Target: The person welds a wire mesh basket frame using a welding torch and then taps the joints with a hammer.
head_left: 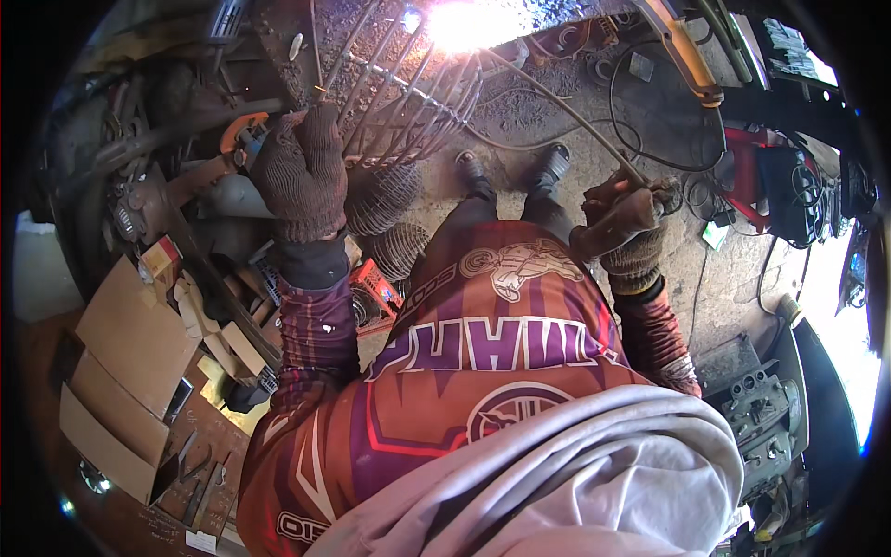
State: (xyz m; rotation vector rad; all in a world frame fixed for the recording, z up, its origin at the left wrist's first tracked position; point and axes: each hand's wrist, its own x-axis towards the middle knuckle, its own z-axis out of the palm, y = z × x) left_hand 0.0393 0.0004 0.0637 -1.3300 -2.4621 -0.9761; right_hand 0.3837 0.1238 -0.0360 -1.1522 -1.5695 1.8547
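Observation:
A frame of curved metal bars [408, 104], shaped like an open cage, stands ahead of me under a glaring welding arc [469, 26]. Its upper part is lost in the glare. My left hand [302, 172], in a dark knitted glove, is closed at the frame's left side; a thin rod meets the top of the fist, but I cannot make out what the fingers hold. From the arc, a long thin welding rod [575, 113] slants down to my right hand [624, 223]. That gloved hand is wrapped around the rod's holder, which is mostly hidden.
Round wire coils [385, 197] lie beneath the frame, beside a red crate [376, 290]. An opened cardboard box [130, 362] and tools crowd the left. A cable [617, 125] loops over the floor. A yellow-and-grey bar [682, 51] stands far right; a metal engine-like part [761, 408] lies lower right.

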